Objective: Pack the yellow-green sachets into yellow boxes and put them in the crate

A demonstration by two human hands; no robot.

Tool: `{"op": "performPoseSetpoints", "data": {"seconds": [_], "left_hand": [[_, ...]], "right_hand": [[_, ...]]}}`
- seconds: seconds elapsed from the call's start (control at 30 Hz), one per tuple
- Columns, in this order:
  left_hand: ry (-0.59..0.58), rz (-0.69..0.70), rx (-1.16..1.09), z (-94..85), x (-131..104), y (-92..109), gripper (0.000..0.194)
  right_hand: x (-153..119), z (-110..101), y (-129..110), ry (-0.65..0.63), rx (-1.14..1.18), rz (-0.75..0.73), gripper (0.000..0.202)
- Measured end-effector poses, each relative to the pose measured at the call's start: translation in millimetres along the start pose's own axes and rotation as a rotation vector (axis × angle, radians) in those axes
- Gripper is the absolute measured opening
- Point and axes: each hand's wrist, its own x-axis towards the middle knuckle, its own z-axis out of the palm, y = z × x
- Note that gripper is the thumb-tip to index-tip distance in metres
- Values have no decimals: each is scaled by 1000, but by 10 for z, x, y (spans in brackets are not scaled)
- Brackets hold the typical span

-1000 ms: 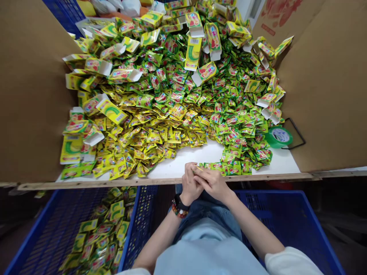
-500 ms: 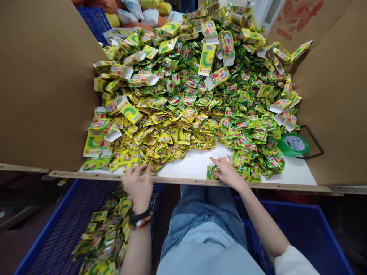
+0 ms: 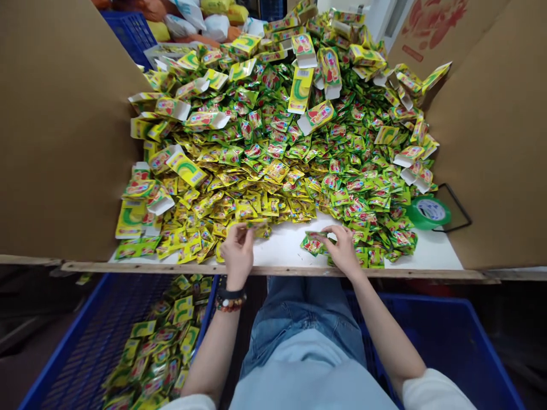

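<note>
My left hand [image 3: 238, 253], with a dark band and a beaded bracelet on its wrist, is at the front of the yellow sachets [image 3: 213, 213]. Its thumb and fingers pinch a small yellow sachet [image 3: 258, 224], partly blurred. My right hand [image 3: 343, 249] grips a small green sachet [image 3: 313, 244] by its edge, just above the white tabletop [image 3: 284, 245]. Beside the right hand lie the loose green sachets [image 3: 363, 199], heaped up toward the back. Small printed boxes [image 3: 300, 89], several with flaps open, lie on top of the heap.
Cardboard walls [image 3: 60, 142] stand at both sides. At the right lies a green tape roll [image 3: 428, 212] beside a black wire frame. A wooden strip [image 3: 273, 271] edges the table. Below are a blue crate [image 3: 81, 324] holding packets and another blue crate [image 3: 453, 336] at the right.
My left hand has moved up and right from the table edge to the yellow sachets and pinched one. My right hand has lifted the green sachet, tilting it. The view has shifted slightly.
</note>
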Motion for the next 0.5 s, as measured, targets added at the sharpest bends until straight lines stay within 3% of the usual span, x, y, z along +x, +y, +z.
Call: {"op": "performPoseSetpoints", "data": {"seconds": [0.07, 0.17, 0.3, 0.4, 0.43, 0.5], "left_hand": [[-115, -130, -244, 178, -181, 74, 40], [-260, -266, -464, 412, -384, 181, 48], [-379, -322, -562, 517, -550, 270, 53], [-402, -275, -459, 325, -456, 218, 49], [-343, -228, -373, 180, -347, 163, 45], [-76, -109, -117, -241, -4, -8, 36]], "right_hand": [[33, 99, -104, 42, 309, 113, 21], [38, 255, -267, -93, 772, 288, 35], [-18, 367, -403, -153, 978, 464, 45], [-55, 343, -392, -171, 963, 471, 53], [-61, 318, -365, -171, 944, 463, 53], [-64, 252, -290, -146, 913, 469, 50]]}}
